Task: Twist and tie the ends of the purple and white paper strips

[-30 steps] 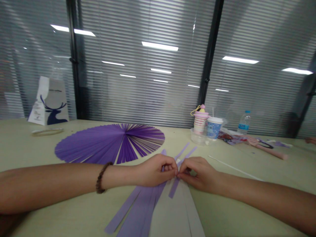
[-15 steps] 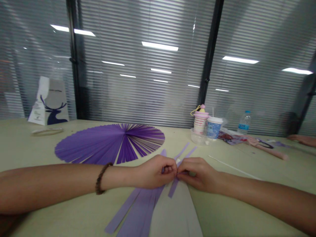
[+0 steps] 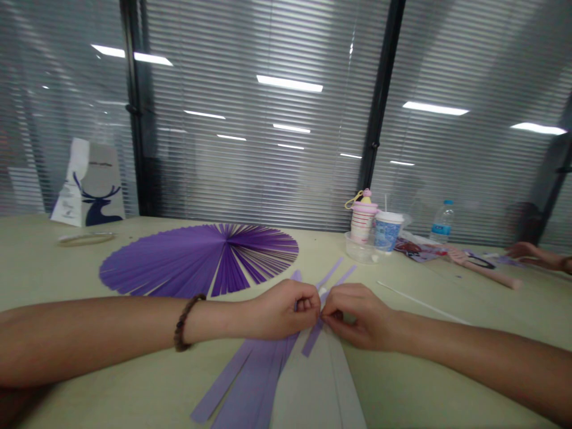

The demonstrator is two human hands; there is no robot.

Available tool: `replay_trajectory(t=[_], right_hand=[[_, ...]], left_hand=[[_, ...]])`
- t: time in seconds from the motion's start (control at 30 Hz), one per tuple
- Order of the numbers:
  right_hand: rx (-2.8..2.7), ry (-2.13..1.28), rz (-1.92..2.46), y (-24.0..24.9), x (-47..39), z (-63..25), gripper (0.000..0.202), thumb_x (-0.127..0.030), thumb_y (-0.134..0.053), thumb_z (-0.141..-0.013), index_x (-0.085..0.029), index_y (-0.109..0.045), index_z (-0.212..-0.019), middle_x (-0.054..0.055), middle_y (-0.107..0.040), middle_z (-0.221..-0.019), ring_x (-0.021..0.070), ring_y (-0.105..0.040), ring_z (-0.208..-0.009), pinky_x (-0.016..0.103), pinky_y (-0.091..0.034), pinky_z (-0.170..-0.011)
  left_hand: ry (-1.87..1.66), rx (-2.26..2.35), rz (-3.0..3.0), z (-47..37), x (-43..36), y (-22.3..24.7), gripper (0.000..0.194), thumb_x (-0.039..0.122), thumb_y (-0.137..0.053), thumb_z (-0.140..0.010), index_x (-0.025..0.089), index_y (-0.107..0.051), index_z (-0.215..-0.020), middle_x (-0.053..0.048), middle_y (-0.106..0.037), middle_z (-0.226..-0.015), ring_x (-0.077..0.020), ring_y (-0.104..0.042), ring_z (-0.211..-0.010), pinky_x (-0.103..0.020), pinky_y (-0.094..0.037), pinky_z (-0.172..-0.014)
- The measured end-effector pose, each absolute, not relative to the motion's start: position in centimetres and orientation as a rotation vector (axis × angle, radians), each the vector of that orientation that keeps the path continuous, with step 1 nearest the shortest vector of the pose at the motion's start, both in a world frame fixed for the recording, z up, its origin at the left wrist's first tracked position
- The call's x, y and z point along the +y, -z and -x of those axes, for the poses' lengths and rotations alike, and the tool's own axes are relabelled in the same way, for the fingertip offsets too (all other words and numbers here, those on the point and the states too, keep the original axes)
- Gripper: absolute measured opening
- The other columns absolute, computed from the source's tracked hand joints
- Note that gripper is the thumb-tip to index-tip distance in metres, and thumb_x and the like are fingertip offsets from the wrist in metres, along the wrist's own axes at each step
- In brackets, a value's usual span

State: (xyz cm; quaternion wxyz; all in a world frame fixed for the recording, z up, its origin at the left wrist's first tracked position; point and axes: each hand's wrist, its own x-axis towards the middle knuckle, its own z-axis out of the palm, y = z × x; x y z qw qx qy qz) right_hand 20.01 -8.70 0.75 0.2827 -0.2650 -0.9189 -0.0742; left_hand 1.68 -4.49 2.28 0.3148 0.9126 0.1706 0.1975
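Note:
My left hand (image 3: 286, 310), with a dark beaded bracelet on its wrist, and my right hand (image 3: 357, 316) meet over light purple strips. Both hands are closed in pinches on a narrow purple strip (image 3: 311, 341), whose lower end shows beneath the fingertips. Wider light purple strips (image 3: 250, 381) fan out toward the near edge below my left hand. Beside them lie pale whitish strips (image 3: 317, 387). Two thin purple ends (image 3: 345, 275) stick out beyond the hands. Exactly what the fingertips pinch is partly hidden.
A large purple pleated disc (image 3: 179, 262) lies behind my left arm. Farther back are a paper bag (image 3: 98, 185), a pink-lidded cup (image 3: 363, 223), a blue cup (image 3: 386, 232) and a bottle (image 3: 441, 221). A thin white stick (image 3: 420, 301) and another person's hand (image 3: 534, 255) are at right.
The narrow strip's lower end has shifted slightly left, and my right hand's fingers have moved slightly. The other person's hand at right has come farther into view.

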Motion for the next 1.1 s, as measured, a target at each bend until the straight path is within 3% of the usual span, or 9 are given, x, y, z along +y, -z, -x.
replay_trajectory(t=[0.4,0.63,0.87,1.1], right_hand=[[-2.413,0.177,0.721,-0.50,-8.61,-20.30,0.005,-0.017,-0.047,-0.075,-0.016,-0.051,-0.072,0.000,-0.052,-0.060,0.0087,-0.045,-0.056,0.020,-0.035,-0.054],[-2.404,0.181,0.786,-0.27,-8.37,-20.43,0.010,-0.024,-0.048,-0.078,-0.016,-0.053,-0.074,0.001,-0.056,-0.062,0.0087,-0.049,-0.057,0.019,-0.036,-0.054],[-2.385,0.189,0.835,-0.50,-8.54,-20.24,0.014,-0.025,-0.050,-0.077,-0.015,-0.052,-0.067,-0.001,-0.052,-0.057,0.0075,-0.045,-0.052,0.018,-0.033,-0.049],[-2.390,0.185,0.828,-0.40,-8.45,-20.26,0.013,-0.026,-0.050,-0.077,-0.015,-0.056,-0.074,0.000,-0.054,-0.060,0.0084,-0.047,-0.055,0.019,-0.034,-0.051]], left_hand=[[-0.628,0.541,-2.281,-1.84,-3.61,-1.64,0.007,0.014,-0.044,-0.069,0.011,-0.047,-0.064,0.006,-0.039,-0.052,-0.0046,-0.032,-0.047,-0.014,-0.025,-0.043],[-0.551,0.483,-2.300,-1.71,-4.02,-1.88,0.016,0.024,-0.046,-0.075,0.010,-0.052,-0.070,0.005,-0.040,-0.051,-0.0047,-0.033,-0.046,-0.014,-0.026,-0.043],[-0.529,0.436,-2.366,-1.51,-4.43,-2.14,0.013,0.021,-0.046,-0.074,0.010,-0.053,-0.069,0.005,-0.039,-0.051,-0.0045,-0.033,-0.047,-0.014,-0.027,-0.044],[-0.526,0.420,-2.391,-1.53,-4.46,-2.10,0.009,0.015,-0.045,-0.073,0.010,-0.051,-0.069,0.005,-0.039,-0.052,-0.0038,-0.032,-0.047,-0.013,-0.026,-0.043]])
